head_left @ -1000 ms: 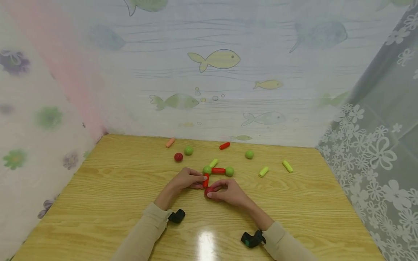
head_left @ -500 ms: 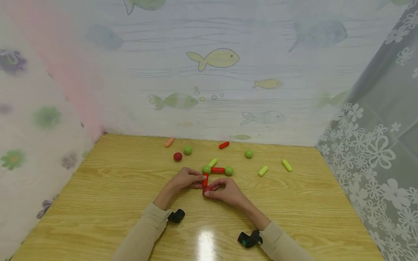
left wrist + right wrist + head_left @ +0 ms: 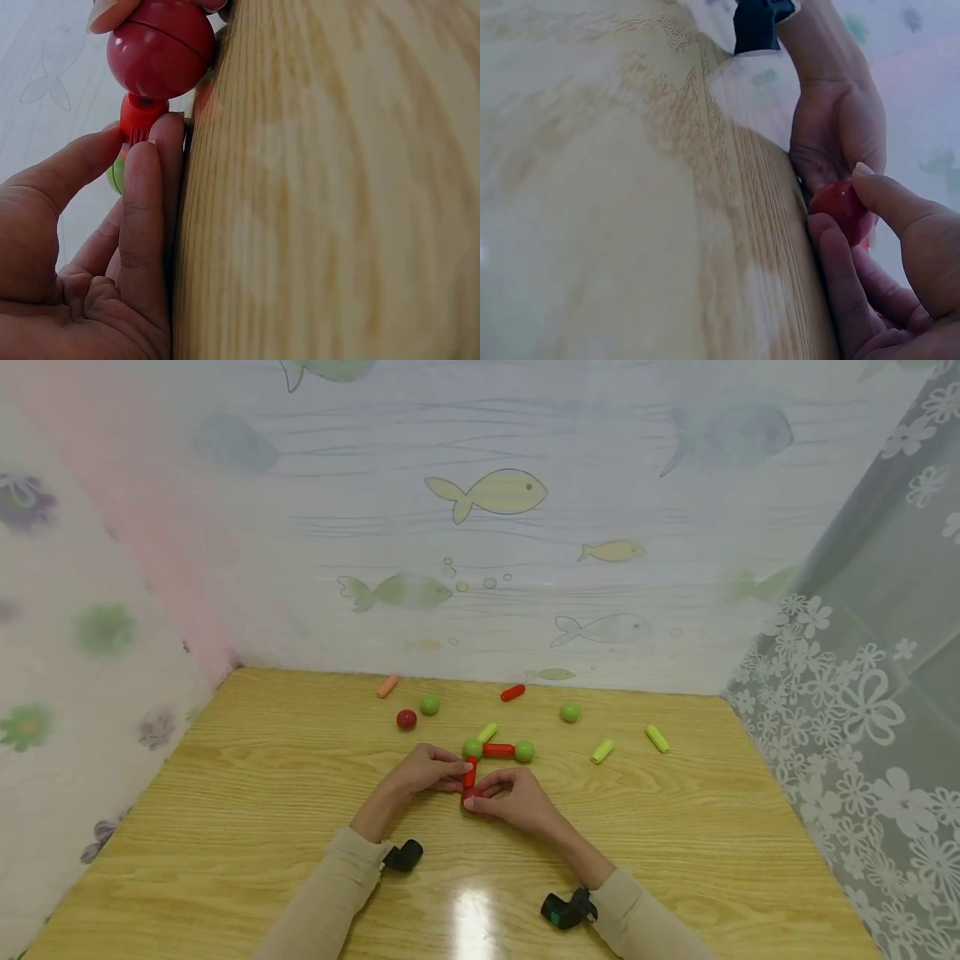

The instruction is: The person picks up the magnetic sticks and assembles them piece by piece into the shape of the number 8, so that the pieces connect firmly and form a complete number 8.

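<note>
My left hand (image 3: 426, 770) pinches a short red rod (image 3: 470, 772) between thumb and fingers, low at the table. The rod's far end meets a green ball (image 3: 472, 748), from which another red rod (image 3: 498, 750) runs right to a second green ball (image 3: 524, 751). A yellow-green rod (image 3: 488, 732) extends behind the first green ball. With thumb and fingertips, my right hand (image 3: 520, 799) holds a dark red ball (image 3: 161, 49) at the near end of the red rod. In the left wrist view the ball sits right against the rod's end.
Behind the joined pieces lie an orange rod (image 3: 387, 686), a loose red ball (image 3: 407, 719), a green ball (image 3: 429, 704), a red rod (image 3: 513, 692) and another green ball (image 3: 570, 712). Two yellow-green rods (image 3: 602, 752) rest to the right. A fish-patterned curtain (image 3: 487, 568) borders the wooden table (image 3: 262, 827).
My right hand has brought the dark red ball slightly left, up against the near end of the red rod. The left hand keeps its grip on the rod nearly in place.
</note>
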Demonstrator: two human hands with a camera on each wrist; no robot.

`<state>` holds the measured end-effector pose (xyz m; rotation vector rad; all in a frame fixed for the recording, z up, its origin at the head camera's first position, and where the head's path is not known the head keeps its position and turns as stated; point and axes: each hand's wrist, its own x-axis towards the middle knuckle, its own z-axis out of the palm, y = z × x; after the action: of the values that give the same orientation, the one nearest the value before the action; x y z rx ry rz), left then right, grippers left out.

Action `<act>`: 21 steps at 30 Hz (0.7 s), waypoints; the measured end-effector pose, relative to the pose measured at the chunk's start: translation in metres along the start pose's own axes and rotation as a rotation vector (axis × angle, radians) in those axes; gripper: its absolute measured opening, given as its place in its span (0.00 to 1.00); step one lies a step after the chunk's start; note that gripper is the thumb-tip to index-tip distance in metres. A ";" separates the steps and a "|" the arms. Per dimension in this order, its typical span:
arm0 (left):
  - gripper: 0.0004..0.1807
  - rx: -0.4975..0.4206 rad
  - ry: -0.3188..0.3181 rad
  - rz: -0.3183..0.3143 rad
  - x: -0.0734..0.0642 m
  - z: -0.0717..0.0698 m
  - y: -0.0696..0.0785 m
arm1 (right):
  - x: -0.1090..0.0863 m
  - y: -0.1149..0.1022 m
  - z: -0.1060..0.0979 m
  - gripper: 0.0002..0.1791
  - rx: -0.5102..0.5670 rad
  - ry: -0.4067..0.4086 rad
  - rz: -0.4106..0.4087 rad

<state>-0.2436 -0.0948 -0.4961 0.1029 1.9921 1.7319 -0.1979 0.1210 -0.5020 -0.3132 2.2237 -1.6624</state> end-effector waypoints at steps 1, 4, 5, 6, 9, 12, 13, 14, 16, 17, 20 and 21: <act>0.18 0.001 0.003 -0.001 0.000 0.000 0.000 | 0.001 0.001 0.000 0.17 -0.003 0.000 -0.001; 0.19 0.005 0.011 -0.001 0.001 0.000 -0.001 | 0.002 0.002 0.001 0.17 -0.007 0.003 -0.006; 0.19 0.006 0.012 0.000 0.001 0.000 -0.001 | 0.002 0.002 0.001 0.17 -0.010 0.005 -0.008; 0.19 0.006 0.012 0.000 0.001 -0.001 -0.001 | 0.002 0.002 0.001 0.17 -0.014 0.008 -0.010; 0.18 0.006 0.017 -0.002 0.002 -0.001 -0.002 | 0.003 0.002 0.002 0.17 -0.015 0.011 -0.011; 0.18 0.007 0.022 -0.009 0.001 0.000 -0.002 | 0.004 0.003 0.002 0.16 -0.020 0.015 -0.004; 0.18 0.008 0.025 -0.013 0.001 0.000 -0.001 | 0.004 0.004 0.002 0.16 -0.020 0.016 -0.003; 0.18 0.007 0.028 -0.016 0.001 0.000 -0.001 | 0.004 0.004 0.002 0.16 -0.019 0.016 -0.001; 0.19 0.010 0.027 -0.016 0.001 0.000 -0.001 | 0.004 0.004 0.002 0.16 -0.013 0.013 0.000; 0.19 0.010 0.026 -0.015 0.002 0.000 -0.001 | 0.004 0.004 0.002 0.16 -0.009 0.011 0.002; 0.18 0.009 0.022 -0.011 0.002 0.000 -0.001 | 0.003 0.004 0.002 0.17 0.004 0.004 0.004; 0.17 0.009 0.019 -0.009 0.002 0.000 -0.001 | 0.002 0.003 0.002 0.17 0.005 0.003 0.004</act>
<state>-0.2453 -0.0947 -0.4976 0.0807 2.0110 1.7242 -0.1992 0.1192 -0.5060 -0.3049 2.2199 -1.6673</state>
